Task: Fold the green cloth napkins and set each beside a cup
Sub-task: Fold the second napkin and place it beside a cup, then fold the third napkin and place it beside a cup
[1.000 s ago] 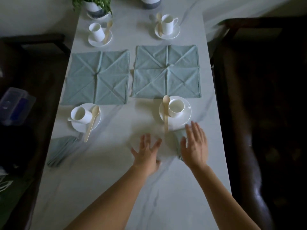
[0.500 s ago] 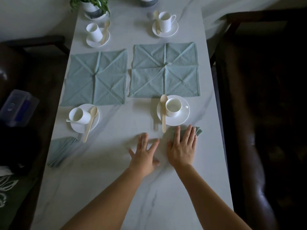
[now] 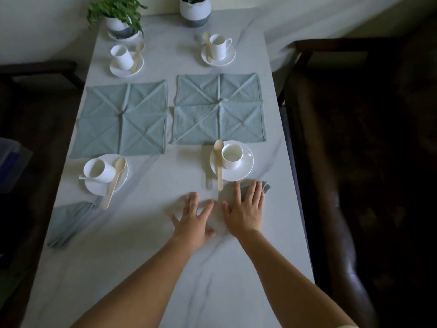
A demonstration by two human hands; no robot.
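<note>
Broadly, a long marble tabletop (image 3: 146, 268) runs away from the camera, with dark seating on either side of it. Two green cloth napkins lie spread flat across its middle, side by side and creased in star-like lines: the left open napkin (image 3: 123, 119) and the right open napkin (image 3: 218, 108). A folded napkin (image 3: 67, 222) lies near the tabletop's left edge, just below the near left saucer (image 3: 94, 187), which carries the near left cup (image 3: 98, 170) and a wooden spoon (image 3: 114, 181). The near right saucer (image 3: 243, 171) holds the near right cup (image 3: 231, 156) and another wooden spoon (image 3: 219, 163), whose handle reaches past the saucer's rim. Two more cup-and-saucer sets stand at the far end, the far left cup (image 3: 121, 56) and the far right cup (image 3: 218, 47), with two plant pots (image 3: 195, 10) behind them.

The right hand (image 3: 244, 213) lies flat, fingers (image 3: 251, 192) extended, pressing down on a second folded napkin (image 3: 266, 187), which sits just below the near right saucer; only its corner shows past the fingertips. The left hand (image 3: 195, 221) rests palm down on the bare tabletop just beside it, fingers spread, grasping nothing.
</note>
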